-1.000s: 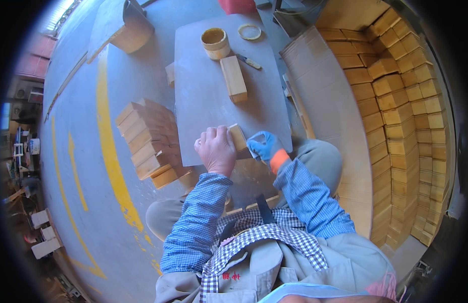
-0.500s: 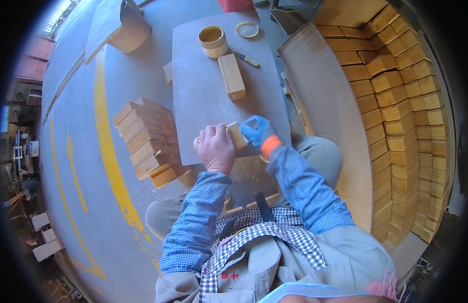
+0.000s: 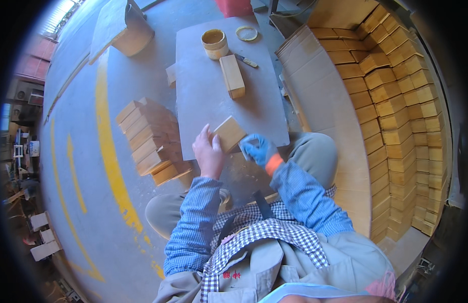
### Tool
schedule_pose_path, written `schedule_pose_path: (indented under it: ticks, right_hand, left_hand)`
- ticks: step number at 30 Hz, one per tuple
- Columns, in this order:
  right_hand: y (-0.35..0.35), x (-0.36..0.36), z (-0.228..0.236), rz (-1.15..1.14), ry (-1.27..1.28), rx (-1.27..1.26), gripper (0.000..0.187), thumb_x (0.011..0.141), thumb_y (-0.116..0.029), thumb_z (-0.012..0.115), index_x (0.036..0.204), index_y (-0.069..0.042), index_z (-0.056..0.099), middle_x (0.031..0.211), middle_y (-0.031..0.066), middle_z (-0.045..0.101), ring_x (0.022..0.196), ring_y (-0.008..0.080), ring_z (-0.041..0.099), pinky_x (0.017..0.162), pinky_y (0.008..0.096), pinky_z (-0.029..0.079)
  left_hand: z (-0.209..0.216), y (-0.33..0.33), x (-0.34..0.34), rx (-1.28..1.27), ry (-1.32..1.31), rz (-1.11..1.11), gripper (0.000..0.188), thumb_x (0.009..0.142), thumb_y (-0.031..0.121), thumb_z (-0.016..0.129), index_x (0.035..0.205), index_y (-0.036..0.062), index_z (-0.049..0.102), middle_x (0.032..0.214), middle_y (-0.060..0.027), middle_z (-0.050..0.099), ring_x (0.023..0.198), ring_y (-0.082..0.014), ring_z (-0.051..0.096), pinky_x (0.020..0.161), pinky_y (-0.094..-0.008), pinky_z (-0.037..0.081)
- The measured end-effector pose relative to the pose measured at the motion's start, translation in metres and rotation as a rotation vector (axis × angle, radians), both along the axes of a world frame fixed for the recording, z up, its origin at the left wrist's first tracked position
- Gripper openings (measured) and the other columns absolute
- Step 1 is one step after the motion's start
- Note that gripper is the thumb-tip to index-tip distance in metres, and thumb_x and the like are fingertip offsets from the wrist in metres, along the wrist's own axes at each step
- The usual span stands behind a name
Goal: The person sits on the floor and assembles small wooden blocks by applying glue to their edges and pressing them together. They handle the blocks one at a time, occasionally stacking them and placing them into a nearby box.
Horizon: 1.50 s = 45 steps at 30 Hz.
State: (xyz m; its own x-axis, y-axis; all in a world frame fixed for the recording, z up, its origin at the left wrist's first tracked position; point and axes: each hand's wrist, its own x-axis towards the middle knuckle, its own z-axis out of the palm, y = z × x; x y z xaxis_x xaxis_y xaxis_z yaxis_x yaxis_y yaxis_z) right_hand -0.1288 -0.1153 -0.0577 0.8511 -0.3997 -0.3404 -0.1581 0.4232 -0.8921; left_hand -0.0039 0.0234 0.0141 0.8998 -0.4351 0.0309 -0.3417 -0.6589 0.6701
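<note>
"Blocks (image 3: 145,134) left of the hands: finished ones?"

"Can't tell; they're just piled low beside the table (image 3: 196,101)."

"And the left hand (image 3: 208,151)?"

"Bare. Well beyond it stands an open tub (image 3: 215,48). Its fingers and thumb hold the tilted near block (image 3: 230,133), between both hands over the table's near edge."

"Beyond that?"

"A spare block (image 3: 232,78), a scraper (image 3: 246,60) and a lid (image 3: 246,33)."

"The right hand (image 3: 261,150)?"

"Gloved, curled round a pale pad (image 3: 245,150) close against the near block. That piece looks partway done, I'd judge."

"Far right of the hands?"

"Stacked rows (image 3: 395,116) behind cardboard (image 3: 322,83). Likely many are handled already, but nothing confirms it."
</note>
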Motion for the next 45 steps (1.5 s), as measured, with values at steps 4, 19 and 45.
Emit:
schedule_pose_path:
  ticks: [4,19,45]
  right_hand:
    - [-0.025,0.049,0.003,-0.041,-0.027,-0.158,0.014,0.091,-0.015,0.079,0.100,-0.006,0.074,0.089,0.0028,0.074,0.075,0.0092,0.067,0.064,0.0278,0.055]
    - [-0.009,0.011,0.060,0.010,0.259,-0.586,0.017,0.089,-0.019,0.077,0.096,-0.004,0.075,0.089,0.0078,0.075,0.077,0.0159,0.070,0.071,0.0320,0.058]
    - [-0.007,0.021,0.062,0.019,0.100,-0.995,0.012,0.086,-0.021,0.072,0.087,-0.009,0.069,0.086,0.0170,0.069,0.079,0.0378,0.068,0.073,0.0464,0.056]
  left_hand:
    - [0.003,0.017,-0.028,-0.272,0.492,0.142,0.076,0.093,0.021,0.073,0.157,0.0025,0.037,0.141,-0.0238,0.047,0.128,-0.0409,0.053,0.111,-0.0467,0.041]
    - [-0.031,-0.020,0.009,-0.062,-0.060,0.094,0.044,0.105,0.019,0.055,0.146,0.0033,0.052,0.139,-0.0194,0.052,0.131,-0.0370,0.049,0.115,-0.0439,0.037]
    - [-0.023,-0.032,0.008,-0.058,0.006,0.120,0.039,0.101,0.017,0.057,0.137,0.0039,0.056,0.136,-0.0174,0.052,0.129,-0.0359,0.050,0.109,-0.0499,0.039]
